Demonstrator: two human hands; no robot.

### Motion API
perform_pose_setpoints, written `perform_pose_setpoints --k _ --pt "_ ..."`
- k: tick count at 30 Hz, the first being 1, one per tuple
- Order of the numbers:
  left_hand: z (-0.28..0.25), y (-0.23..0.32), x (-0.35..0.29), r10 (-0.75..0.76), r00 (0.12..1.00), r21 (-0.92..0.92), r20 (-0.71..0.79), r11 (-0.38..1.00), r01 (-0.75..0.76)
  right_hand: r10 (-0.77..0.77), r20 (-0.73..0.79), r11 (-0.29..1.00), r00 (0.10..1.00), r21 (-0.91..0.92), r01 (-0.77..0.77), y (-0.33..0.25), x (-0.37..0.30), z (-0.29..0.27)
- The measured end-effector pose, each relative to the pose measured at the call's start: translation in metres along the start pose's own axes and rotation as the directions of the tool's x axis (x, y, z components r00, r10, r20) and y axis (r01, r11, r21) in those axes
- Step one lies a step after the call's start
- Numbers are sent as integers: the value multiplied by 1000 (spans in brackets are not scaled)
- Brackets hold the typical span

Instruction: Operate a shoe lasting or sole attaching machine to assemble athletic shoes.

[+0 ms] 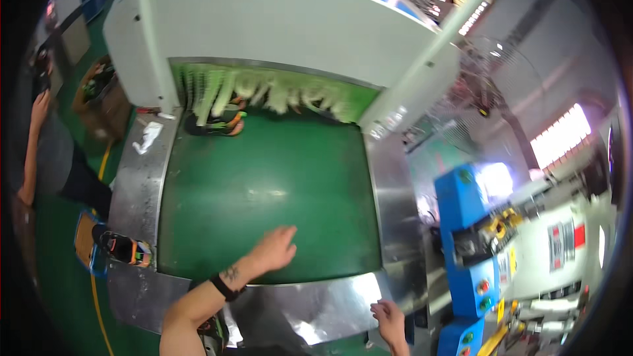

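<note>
My left hand (275,248) reaches over the near end of a green conveyor belt (264,191), fingers spread, holding nothing. A dark band is on that wrist. My right hand (389,320) rests on the metal plate (316,303) at the belt's near right corner, fingers curled on its edge. Far along the belt a dark shoe with orange and green trim (214,124) lies at the mouth of a white machine tunnel (277,33), under pale hanging curtain strips (277,92).
Metal side rails (138,178) flank the belt. Another shoe (125,249) sits at the left rail's lower end. A person (46,158) stands at the far left beside a cardboard box (99,95). A blue machine (465,237) with buttons stands to the right, near a fan (481,86).
</note>
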State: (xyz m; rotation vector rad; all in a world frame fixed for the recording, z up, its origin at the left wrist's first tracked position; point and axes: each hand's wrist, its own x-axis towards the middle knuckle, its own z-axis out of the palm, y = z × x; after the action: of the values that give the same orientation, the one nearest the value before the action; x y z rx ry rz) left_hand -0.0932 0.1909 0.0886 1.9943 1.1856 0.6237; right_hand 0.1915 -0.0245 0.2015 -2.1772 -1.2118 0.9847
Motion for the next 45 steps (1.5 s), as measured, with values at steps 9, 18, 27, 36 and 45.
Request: perform_pose_setpoints --k 9,18,27,36,45 --pt "-101 -260 21 -116 861 447 -496 815 367 -638 558 528 531 -185 829 -278 346 183" --pt "-75 -314 2 -234 824 314 -516 843 436 -743 583 189 327 -286 939 -421 486 430" --pt "-104 -242 30 -249 812 376 -528 789 486 -69 643 979 763 189 -71 -134 241 192" --pt "40 80 14 -14 992 -880 124 460 116 -51 -76 896 996 438 79 -2 5 -67" --pt "156 301 -38 139 849 -775 511 501 384 -380 -400 518 834 655 550 93 -112 -117"
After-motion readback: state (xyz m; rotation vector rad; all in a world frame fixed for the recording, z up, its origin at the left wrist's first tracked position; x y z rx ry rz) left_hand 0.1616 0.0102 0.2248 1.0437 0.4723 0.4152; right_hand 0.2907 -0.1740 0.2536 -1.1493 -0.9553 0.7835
